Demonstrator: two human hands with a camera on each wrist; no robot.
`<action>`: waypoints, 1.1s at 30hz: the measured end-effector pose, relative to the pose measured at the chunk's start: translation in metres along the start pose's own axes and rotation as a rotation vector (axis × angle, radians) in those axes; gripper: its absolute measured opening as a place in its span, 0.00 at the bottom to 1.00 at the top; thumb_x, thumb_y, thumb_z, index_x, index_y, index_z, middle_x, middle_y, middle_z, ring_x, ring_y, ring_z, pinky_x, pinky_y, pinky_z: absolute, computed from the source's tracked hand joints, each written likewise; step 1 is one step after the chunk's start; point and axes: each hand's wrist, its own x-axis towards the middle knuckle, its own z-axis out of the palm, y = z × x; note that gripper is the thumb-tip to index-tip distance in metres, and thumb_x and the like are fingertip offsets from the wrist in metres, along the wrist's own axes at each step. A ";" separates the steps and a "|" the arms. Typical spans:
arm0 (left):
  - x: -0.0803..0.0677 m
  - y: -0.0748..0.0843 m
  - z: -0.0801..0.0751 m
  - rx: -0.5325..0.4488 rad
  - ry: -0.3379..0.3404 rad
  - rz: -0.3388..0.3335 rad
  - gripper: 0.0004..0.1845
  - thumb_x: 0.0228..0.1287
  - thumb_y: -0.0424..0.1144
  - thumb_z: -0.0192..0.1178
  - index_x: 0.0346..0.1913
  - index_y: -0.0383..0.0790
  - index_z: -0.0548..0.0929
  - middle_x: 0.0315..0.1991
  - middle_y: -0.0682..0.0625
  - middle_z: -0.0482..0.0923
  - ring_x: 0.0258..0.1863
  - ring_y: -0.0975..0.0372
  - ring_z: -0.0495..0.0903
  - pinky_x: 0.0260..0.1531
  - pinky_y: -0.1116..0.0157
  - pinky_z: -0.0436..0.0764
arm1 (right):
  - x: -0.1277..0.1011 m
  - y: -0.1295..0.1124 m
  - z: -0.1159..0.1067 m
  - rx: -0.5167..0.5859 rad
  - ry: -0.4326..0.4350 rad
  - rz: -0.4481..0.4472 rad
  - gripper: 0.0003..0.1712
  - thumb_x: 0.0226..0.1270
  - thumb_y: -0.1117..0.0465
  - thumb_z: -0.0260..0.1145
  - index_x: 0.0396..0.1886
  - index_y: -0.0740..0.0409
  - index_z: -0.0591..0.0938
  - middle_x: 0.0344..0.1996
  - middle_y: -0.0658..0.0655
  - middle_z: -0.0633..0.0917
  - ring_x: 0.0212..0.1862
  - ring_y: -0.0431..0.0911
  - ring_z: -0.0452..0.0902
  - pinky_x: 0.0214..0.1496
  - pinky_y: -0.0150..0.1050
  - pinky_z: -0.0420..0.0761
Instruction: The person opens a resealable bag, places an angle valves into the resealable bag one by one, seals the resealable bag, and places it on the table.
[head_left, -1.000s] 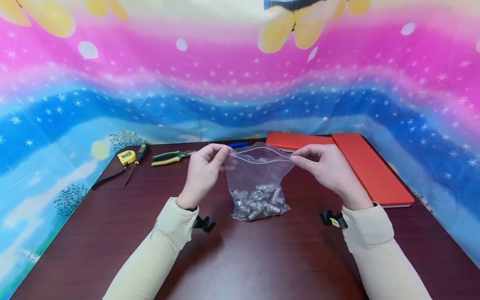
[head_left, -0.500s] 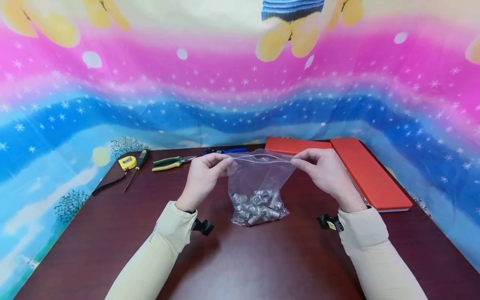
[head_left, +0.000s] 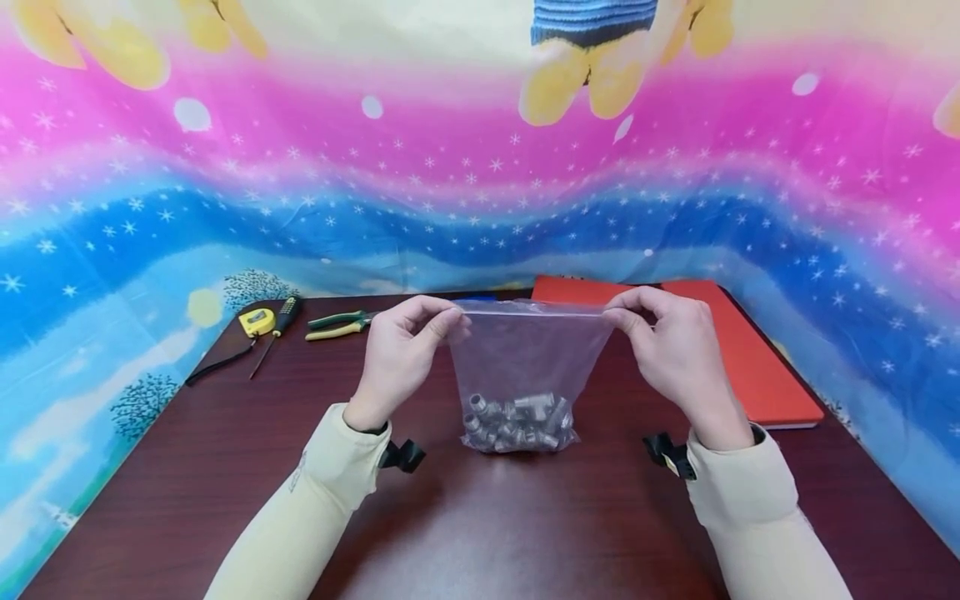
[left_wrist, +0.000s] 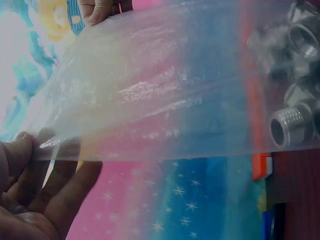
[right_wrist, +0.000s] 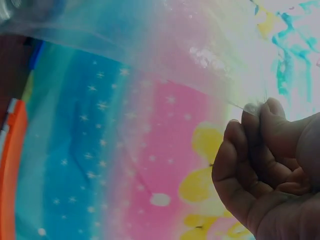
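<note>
A clear zip-lock bag [head_left: 528, 354] hangs upright between both hands, its top edge pulled straight and level. Threaded metal pipe fittings [head_left: 517, 423] lie heaped in its bottom; in the left wrist view one fitting [left_wrist: 291, 126] shows its thread and round mouth. My left hand [head_left: 402, 354] pinches the bag's left top corner between thumb and index finger. At the right top corner, my right hand [head_left: 675, 354] does the same, and the right wrist view shows that hand [right_wrist: 270, 165] with thumb and fingertip on the film.
Red folders or boxes [head_left: 772, 367] lie at the back right. At the back left are a yellow tape measure [head_left: 257, 322], a screwdriver [head_left: 279, 325] and green-yellow pliers [head_left: 337, 325]. Something blue [head_left: 477, 298] shows behind the bag. A printed cloth [head_left: 450, 167] surrounds the dark table [head_left: 510, 533].
The bag's mouth, gaping a second ago, is now drawn into one straight line. My right hand has moved slightly right, stretching the top edge wider. The fittings have shifted in the bottom.
</note>
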 end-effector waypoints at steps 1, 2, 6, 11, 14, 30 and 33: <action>-0.001 0.002 0.000 0.007 0.003 0.019 0.06 0.68 0.34 0.62 0.40 0.34 0.86 0.33 0.43 0.85 0.33 0.54 0.85 0.39 0.57 0.84 | -0.001 -0.003 -0.001 0.000 0.011 -0.017 0.03 0.64 0.62 0.71 0.37 0.55 0.88 0.26 0.51 0.86 0.17 0.46 0.62 0.26 0.38 0.64; -0.002 0.004 0.000 0.014 0.008 0.039 0.05 0.68 0.34 0.62 0.40 0.34 0.86 0.33 0.43 0.85 0.33 0.54 0.85 0.39 0.57 0.84 | -0.002 -0.005 -0.002 0.000 0.021 -0.035 0.03 0.64 0.63 0.71 0.36 0.55 0.88 0.26 0.51 0.85 0.16 0.46 0.62 0.25 0.38 0.64; -0.004 0.008 0.002 0.051 0.030 0.119 0.03 0.68 0.30 0.61 0.38 0.34 0.85 0.31 0.44 0.84 0.33 0.55 0.84 0.39 0.58 0.82 | -0.006 -0.014 -0.005 0.003 0.055 -0.086 0.02 0.63 0.66 0.71 0.36 0.58 0.87 0.26 0.51 0.84 0.16 0.44 0.63 0.24 0.35 0.65; -0.004 0.012 0.004 0.064 0.068 0.187 0.03 0.67 0.27 0.61 0.35 0.34 0.84 0.28 0.45 0.83 0.30 0.56 0.83 0.37 0.60 0.81 | -0.010 -0.026 -0.010 -0.003 0.081 -0.108 0.02 0.62 0.67 0.71 0.35 0.60 0.86 0.24 0.52 0.82 0.17 0.44 0.64 0.25 0.33 0.65; -0.003 0.013 0.004 0.054 0.082 0.213 0.03 0.66 0.26 0.61 0.34 0.33 0.83 0.27 0.45 0.83 0.30 0.56 0.83 0.35 0.61 0.81 | -0.011 -0.030 -0.014 -0.002 0.062 -0.109 0.02 0.63 0.68 0.70 0.35 0.60 0.85 0.24 0.52 0.82 0.18 0.43 0.64 0.25 0.34 0.66; -0.006 0.010 0.008 0.050 -0.074 0.104 0.02 0.67 0.29 0.61 0.37 0.34 0.82 0.30 0.45 0.84 0.30 0.57 0.84 0.34 0.60 0.82 | 0.000 -0.028 0.000 0.083 -0.065 -0.226 0.25 0.57 0.55 0.77 0.55 0.55 0.84 0.48 0.51 0.84 0.44 0.43 0.80 0.45 0.41 0.79; -0.007 0.012 0.008 0.056 -0.105 0.097 0.02 0.68 0.29 0.60 0.37 0.35 0.83 0.32 0.46 0.84 0.31 0.57 0.85 0.35 0.59 0.83 | 0.008 -0.042 0.009 0.094 -0.103 -0.326 0.27 0.56 0.55 0.78 0.55 0.56 0.84 0.49 0.52 0.83 0.47 0.43 0.80 0.46 0.42 0.81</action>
